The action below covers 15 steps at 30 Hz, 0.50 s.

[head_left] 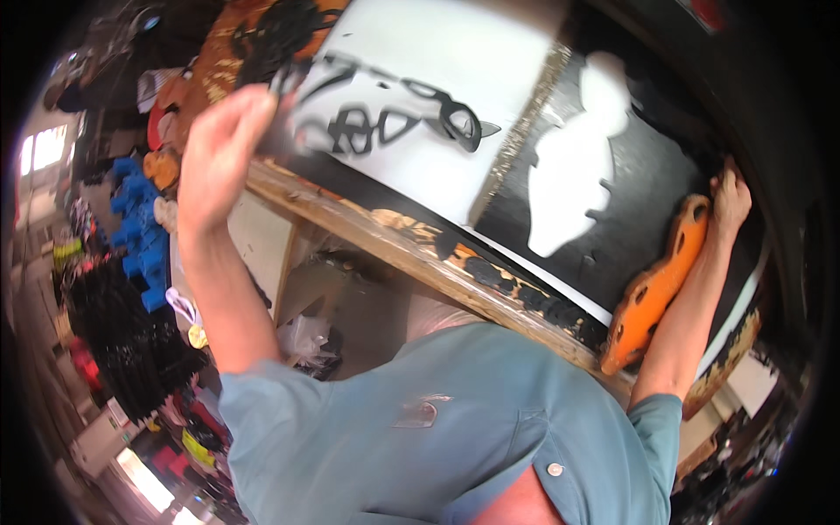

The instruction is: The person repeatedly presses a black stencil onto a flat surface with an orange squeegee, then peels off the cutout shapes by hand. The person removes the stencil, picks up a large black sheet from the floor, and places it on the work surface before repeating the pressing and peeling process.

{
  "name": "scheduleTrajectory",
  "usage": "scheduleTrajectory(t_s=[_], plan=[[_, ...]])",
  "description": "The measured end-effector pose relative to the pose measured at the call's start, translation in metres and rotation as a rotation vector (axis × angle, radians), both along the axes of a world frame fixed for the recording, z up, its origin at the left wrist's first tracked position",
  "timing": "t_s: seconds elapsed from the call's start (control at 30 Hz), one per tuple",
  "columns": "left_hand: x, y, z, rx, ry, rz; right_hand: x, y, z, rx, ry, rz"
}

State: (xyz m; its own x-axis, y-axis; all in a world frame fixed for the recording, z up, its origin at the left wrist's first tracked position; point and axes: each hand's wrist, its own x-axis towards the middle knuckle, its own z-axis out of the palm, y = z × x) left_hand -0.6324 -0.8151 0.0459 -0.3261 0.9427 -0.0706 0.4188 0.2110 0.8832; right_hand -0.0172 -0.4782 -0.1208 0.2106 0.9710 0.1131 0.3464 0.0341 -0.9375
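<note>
My left hand is raised over the left end of the bench, its fingers pinched together. Between them is a small dark thing, too blurred to make out. Beside it, on a white sheet, lie several black cut-out pieces with open, looped outlines. At the far right my right hand is closed at the dark edge of the work surface; what its fingers grip is hidden. An orange wavy-edged plate with holes lies along the inner side of my right forearm. Left of the plate, a white curvy-outlined piece rests on a black sheet.
A worn wooden bench edge runs in front of me, with black scraps along it. A black heap sits at the back left. Dark machinery overhangs the right side. Blue objects and black stacks stand left.
</note>
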Motion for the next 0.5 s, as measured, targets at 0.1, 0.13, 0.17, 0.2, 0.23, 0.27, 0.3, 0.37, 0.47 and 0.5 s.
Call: scheduleTrajectory(t_s=[0.1, 0.13, 0.17, 0.2, 0.23, 0.27, 0.3, 0.37, 0.47, 0.5], plan=[[-0.018, 0.044, 0.048, 0.143, 0.147, -0.039, -0.001, -0.001, 0.003, -0.016, -0.070, 0.000], [-0.026, 0.055, 0.061, 0.192, 0.106, -0.062, -0.002, -0.002, 0.003, -0.015, -0.072, -0.014], [-0.037, 0.062, 0.073, 0.244, 0.029, -0.083, -0.002, -0.003, 0.004, -0.040, -0.072, -0.052], [-0.043, 0.060, 0.069, 0.327, -0.015, 0.032, -0.002, -0.004, 0.003, -0.039, -0.091, -0.049], [-0.050, 0.059, 0.059, 0.411, -0.060, 0.145, -0.002, -0.005, 0.003, -0.054, -0.107, -0.055], [-0.066, 0.056, 0.062, 0.382, -0.054, 0.065, -0.001, -0.006, 0.001, -0.070, -0.122, -0.062], [-0.081, 0.053, 0.056, 0.381, -0.070, -0.057, 0.000, -0.006, 0.000, -0.055, -0.086, -0.051], [-0.099, 0.034, 0.009, 0.363, -0.165, 0.212, 0.003, -0.006, -0.003, -0.018, 0.000, -0.004], [-0.117, 0.008, -0.077, 0.173, -0.289, 0.539, 0.001, -0.006, -0.004, -0.048, -0.056, -0.023], [-0.122, 0.003, -0.104, 0.033, -0.273, 0.757, -0.003, -0.005, -0.002, -0.044, -0.077, -0.020]])
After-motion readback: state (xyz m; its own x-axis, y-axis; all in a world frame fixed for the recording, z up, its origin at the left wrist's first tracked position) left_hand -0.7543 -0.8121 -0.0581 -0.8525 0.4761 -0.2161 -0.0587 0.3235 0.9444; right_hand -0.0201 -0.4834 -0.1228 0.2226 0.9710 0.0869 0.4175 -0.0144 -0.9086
